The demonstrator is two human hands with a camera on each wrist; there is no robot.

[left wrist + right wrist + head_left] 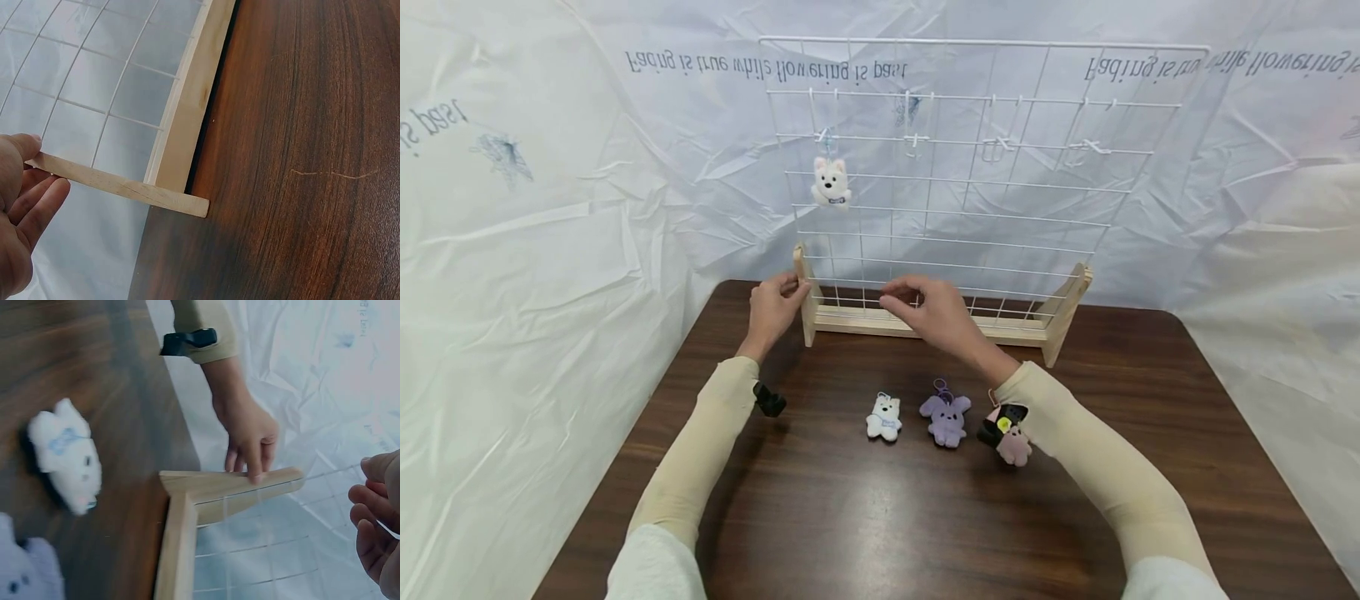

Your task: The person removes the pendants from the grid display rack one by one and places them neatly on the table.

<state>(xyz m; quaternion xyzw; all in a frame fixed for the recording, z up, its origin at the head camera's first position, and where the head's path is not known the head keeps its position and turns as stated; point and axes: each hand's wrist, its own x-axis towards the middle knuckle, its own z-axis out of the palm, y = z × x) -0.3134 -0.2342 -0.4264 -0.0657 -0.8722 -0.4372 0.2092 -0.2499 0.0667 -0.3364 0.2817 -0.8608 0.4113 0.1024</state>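
My left hand (pixel 775 308) pinches the left wooden side leg (pixel 119 185) of a display rack between thumb and fingers. A white wire grid (pixel 947 192) stands upright in this wooden base. In front of the grid's lower part hovers my right hand (pixel 936 312), loosely curled around nothing and apart from the wires. High on the grid's left hangs a white dog plush keychain (pixel 831 182) from a hook. On the table lie a second white plush keychain (pixel 884 418), a purple plush keychain (pixel 946 419) and a pink plush keychain (pixel 1015 446), partly hidden by the right wrist's camera.
Several white hooks (pixel 997 143) sit in a row along the upper grid. The wooden crossbar (pixel 880 322) joins the two legs; the right leg (pixel 1063 312) stands near the table's back edge. White printed sheeting (pixel 587 208) surrounds the dark brown table (pixel 850 525).
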